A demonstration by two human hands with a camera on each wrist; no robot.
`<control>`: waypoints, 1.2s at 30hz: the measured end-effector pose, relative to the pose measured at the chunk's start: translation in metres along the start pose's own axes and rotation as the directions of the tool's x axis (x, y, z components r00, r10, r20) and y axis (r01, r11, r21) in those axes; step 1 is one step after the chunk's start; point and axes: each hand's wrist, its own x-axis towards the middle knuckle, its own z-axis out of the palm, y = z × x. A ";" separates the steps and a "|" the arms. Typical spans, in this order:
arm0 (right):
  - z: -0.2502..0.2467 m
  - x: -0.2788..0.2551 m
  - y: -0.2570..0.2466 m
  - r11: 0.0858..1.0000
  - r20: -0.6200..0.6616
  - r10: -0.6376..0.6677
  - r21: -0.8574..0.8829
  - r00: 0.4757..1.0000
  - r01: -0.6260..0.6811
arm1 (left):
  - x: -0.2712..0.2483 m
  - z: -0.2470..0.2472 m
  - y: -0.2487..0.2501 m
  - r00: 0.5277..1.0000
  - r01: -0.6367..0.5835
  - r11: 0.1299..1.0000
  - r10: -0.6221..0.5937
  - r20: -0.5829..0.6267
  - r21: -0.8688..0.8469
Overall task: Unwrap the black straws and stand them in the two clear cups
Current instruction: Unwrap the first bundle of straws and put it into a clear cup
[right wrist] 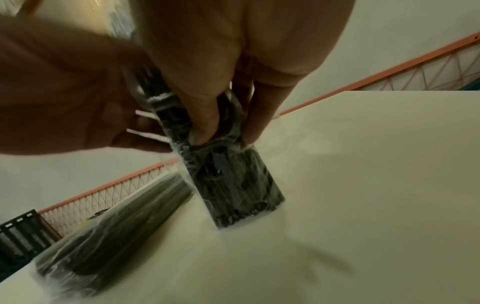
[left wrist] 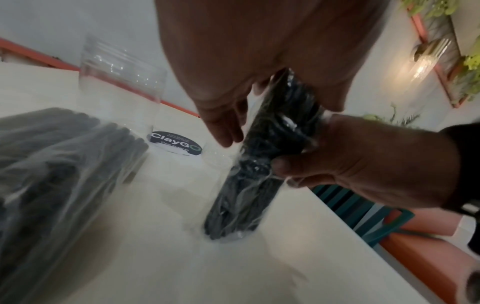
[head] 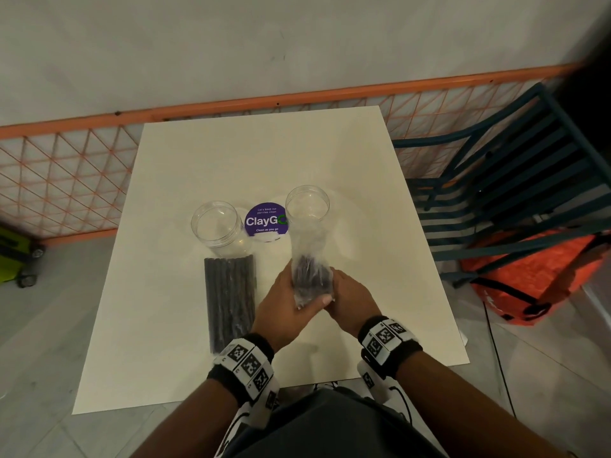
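Observation:
Two clear cups stand on the white table [head: 185, 166]: the left cup [head: 216, 226] and the right cup [head: 307, 204]. One wrapped pack of black straws [head: 231, 299] lies flat just in front of the left cup. Both hands hold a second wrapped straw pack [head: 312, 279] upright, its lower end on the table [left wrist: 228, 230]. My left hand [head: 287, 305] grips it from the left with the thumb across the front. My right hand [head: 350, 295] pinches its wrap from the right, fingers [right wrist: 205, 123] pressing into the plastic. Loose clear wrap rises above the straws.
A purple round ClayGo sticker [head: 264, 221] lies between the cups. An orange mesh fence [head: 66, 166] runs behind the table. A dark blue slatted chair [head: 515, 180] and an orange bag [head: 542, 276] are on the right. A green object [head: 13, 256] sits on the floor at left.

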 end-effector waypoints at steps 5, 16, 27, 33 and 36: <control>-0.002 0.004 0.005 0.994 0.103 0.043 -0.104 0.994 -0.032 | 0.005 0.003 0.000 1.000 0.023 0.999 -0.023 0.014 0.035; -0.019 -0.012 0.003 0.982 -0.029 -0.037 0.184 0.999 0.042 | 0.008 0.010 -0.027 0.992 -0.062 0.995 0.052 0.119 0.084; -0.019 -0.008 0.010 0.998 0.050 0.016 0.063 0.999 -0.019 | 0.004 0.008 -0.031 0.979 -0.120 0.954 0.069 0.190 0.273; -0.010 -0.005 0.011 0.995 0.110 0.095 0.024 0.989 -0.098 | 0.002 0.006 -0.014 0.986 -0.085 0.995 0.075 0.146 0.061; -0.012 -0.008 0.007 0.996 0.118 0.058 0.053 0.991 -0.065 | 0.003 0.006 -0.016 0.986 -0.081 0.986 0.058 0.156 0.144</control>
